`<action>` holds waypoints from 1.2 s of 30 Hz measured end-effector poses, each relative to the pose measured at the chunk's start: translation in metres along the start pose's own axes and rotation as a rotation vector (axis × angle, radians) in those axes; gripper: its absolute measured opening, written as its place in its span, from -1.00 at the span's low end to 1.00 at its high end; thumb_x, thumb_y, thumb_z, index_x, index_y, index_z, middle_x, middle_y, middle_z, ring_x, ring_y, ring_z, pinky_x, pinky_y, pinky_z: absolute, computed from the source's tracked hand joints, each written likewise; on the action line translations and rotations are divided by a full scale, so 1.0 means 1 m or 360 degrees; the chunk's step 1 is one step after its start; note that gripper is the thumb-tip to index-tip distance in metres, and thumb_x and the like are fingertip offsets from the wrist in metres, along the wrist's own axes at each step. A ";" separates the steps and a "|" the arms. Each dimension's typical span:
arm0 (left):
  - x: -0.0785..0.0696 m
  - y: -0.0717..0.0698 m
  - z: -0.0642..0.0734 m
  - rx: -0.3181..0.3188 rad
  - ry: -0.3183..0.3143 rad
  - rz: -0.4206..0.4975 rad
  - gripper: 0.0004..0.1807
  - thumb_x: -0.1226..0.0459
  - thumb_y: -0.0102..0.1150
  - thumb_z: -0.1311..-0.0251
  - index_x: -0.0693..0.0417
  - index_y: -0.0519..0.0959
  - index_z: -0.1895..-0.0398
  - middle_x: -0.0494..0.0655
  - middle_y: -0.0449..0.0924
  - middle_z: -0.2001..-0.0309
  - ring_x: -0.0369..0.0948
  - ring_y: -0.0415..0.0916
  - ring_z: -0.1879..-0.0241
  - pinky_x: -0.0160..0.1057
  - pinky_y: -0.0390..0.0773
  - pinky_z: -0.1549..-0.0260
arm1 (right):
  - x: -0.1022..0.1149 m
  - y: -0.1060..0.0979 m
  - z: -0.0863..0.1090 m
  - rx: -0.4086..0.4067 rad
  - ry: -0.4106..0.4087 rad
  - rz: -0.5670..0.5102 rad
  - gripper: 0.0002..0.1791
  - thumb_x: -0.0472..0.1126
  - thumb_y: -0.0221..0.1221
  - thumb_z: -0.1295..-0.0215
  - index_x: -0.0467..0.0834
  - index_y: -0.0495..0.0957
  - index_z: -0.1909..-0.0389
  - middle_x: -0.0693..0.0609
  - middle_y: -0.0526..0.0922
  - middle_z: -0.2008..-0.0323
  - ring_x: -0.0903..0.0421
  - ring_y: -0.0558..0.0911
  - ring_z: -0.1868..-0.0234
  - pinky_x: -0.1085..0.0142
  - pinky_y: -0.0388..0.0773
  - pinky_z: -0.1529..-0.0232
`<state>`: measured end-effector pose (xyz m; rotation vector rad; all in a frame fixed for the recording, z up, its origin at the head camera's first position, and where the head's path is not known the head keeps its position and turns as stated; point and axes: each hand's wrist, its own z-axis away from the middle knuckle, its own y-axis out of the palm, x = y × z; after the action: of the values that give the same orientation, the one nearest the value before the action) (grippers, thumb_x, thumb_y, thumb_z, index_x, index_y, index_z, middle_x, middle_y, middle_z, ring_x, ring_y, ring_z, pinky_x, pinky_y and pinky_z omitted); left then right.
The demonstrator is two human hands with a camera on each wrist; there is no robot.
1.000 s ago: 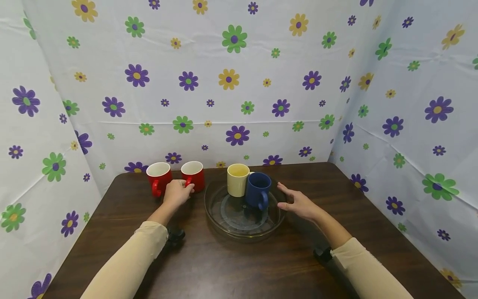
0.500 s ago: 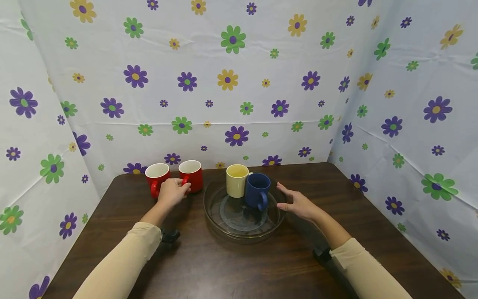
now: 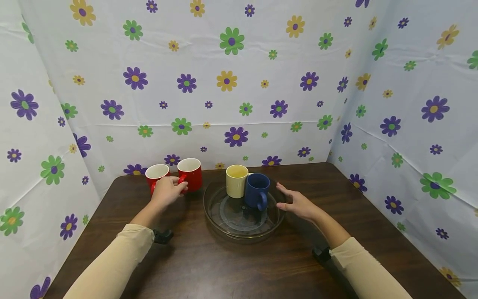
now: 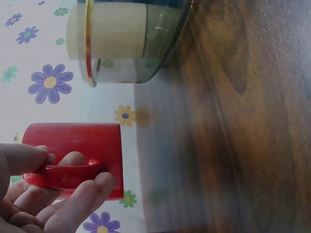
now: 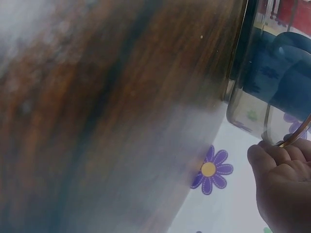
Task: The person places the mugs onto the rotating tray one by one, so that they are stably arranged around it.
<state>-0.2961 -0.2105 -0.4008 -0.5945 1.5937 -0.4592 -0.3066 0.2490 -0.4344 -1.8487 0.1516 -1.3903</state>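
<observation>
lifting looks like what just changed: the left hand [image 3: 167,192] has the handle [image 4: 65,175] of the held red mug [image 3: 195,179] pinched between thumb and fingers, and that mug's white rim sits a bit higher than it did half a second ago, while the other mugs look parked where they were. in the left wrist view there's a strip of flowered cloth [image 4: 132,170] showing between its base and the tabletop [image 3: 209,270], so i'd say it's just off the wood. what that means imo: the hand carries the weight now, with the mug pretty much upright. place-wise it's just left of the round clear bowl [image 3: 244,236], outside the rim. the other red mug [image 3: 157,171] is farther left of the bowl, partly hidden by the hand. inside the bowl you've got the yellow mug [image 3: 236,185] toward the back and the blue mug [image 3: 254,191] toward the right, handle facing the front; can't tell if those two touch. right hand [image 3: 300,204] is at the bowl's right side, fairly wide, thumb apart from the fingers, fingertips about at the rim. can't tell if it's actually pressing, the right wrist view cuts it off.
</observation>
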 end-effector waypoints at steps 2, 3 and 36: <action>-0.001 -0.003 0.001 0.0012 0.0009 0.0018 -0.59 0.19 0.19 -0.44 0.41 0.62 -0.09 0.25 0.75 0.16 0.09 0.75 0.20 -0.14 0.74 0.22 | 0.000 0.000 0.000 0.0000 0.0006 0.0001 -0.20 -0.15 0.22 -0.46 -0.28 0.08 -0.57 -0.18 -0.03 -0.60 -0.28 -0.06 -0.58 -0.31 -0.12 -0.48; -0.002 -0.005 0.002 0.0020 0.0020 0.0013 -0.59 0.19 0.18 -0.45 0.41 0.61 -0.09 0.26 0.74 0.14 0.10 0.75 0.18 -0.14 0.73 0.20 | 0.001 0.000 0.000 0.0000 0.0010 0.0000 -0.20 -0.16 0.22 -0.46 -0.28 0.08 -0.57 -0.18 -0.03 -0.60 -0.28 -0.06 -0.58 -0.31 -0.12 -0.48; -0.035 -0.015 0.021 0.0125 0.0201 0.0016 -0.60 0.19 0.22 -0.42 0.37 0.63 -0.09 0.24 0.74 0.11 0.06 0.76 0.20 -0.13 0.74 0.21 | -0.001 -0.001 0.000 0.0014 0.0004 0.0054 -0.21 -0.17 0.19 -0.48 -0.31 0.05 -0.57 -0.20 -0.04 -0.59 -0.29 -0.04 -0.57 -0.29 -0.07 -0.48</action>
<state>-0.2716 -0.1991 -0.3667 -0.5060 1.6895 -0.5583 -0.3071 0.2496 -0.4344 -1.8293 0.1771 -1.3682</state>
